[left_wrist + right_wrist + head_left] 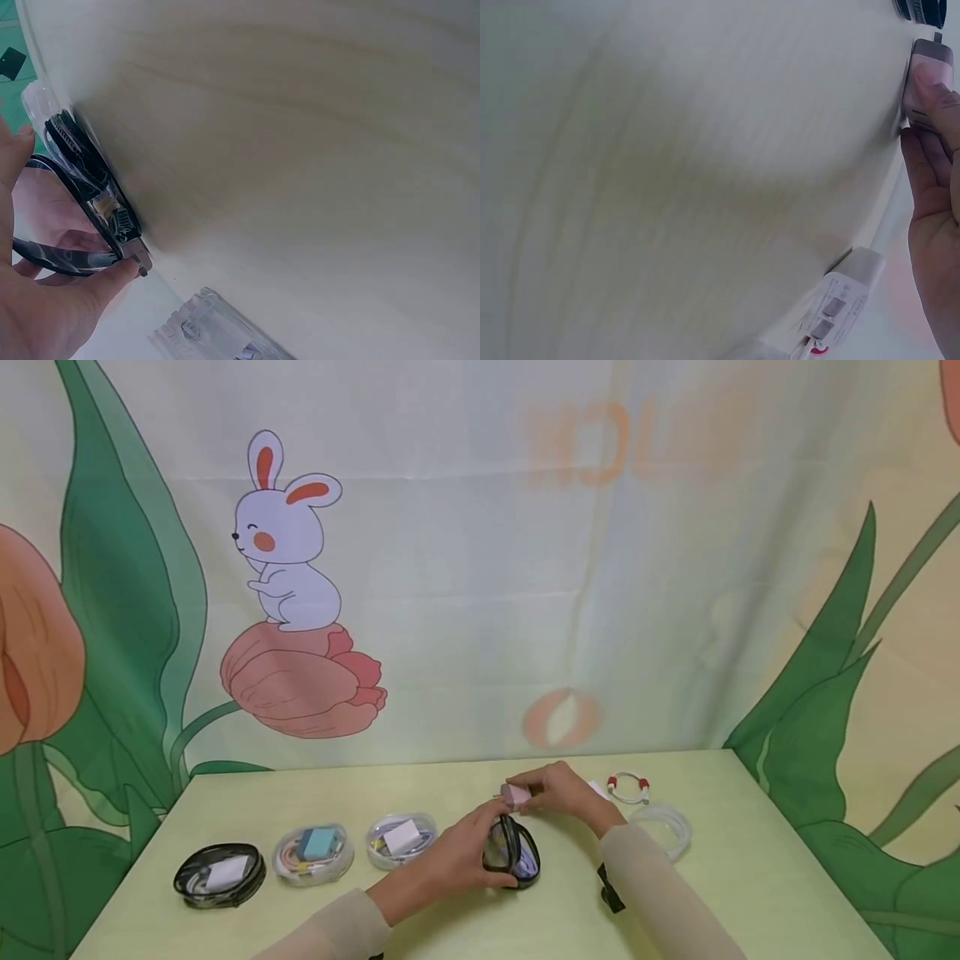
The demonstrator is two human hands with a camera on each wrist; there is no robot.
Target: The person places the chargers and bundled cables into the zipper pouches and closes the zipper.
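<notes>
My left hand (461, 852) holds a round clear case with a black rim (534, 841), its lid tilted up. A coiled cable (527, 862) lies inside it. In the left wrist view the thumb presses near the clasp of the case (135, 251). My right hand (562, 789) pinches a small pinkish charger plug (515, 797) just behind the case, its prongs pointing left. The right wrist view shows the plug (928, 82) between thumb and fingers, apart from the case.
To the left sit a black-rimmed case (220, 875), a clear case with a blue charger (313, 854) and a clear case with a white charger (401, 840). At right are a white-and-red cable (628, 787), a clear case (678, 831) and a white charger (844, 300).
</notes>
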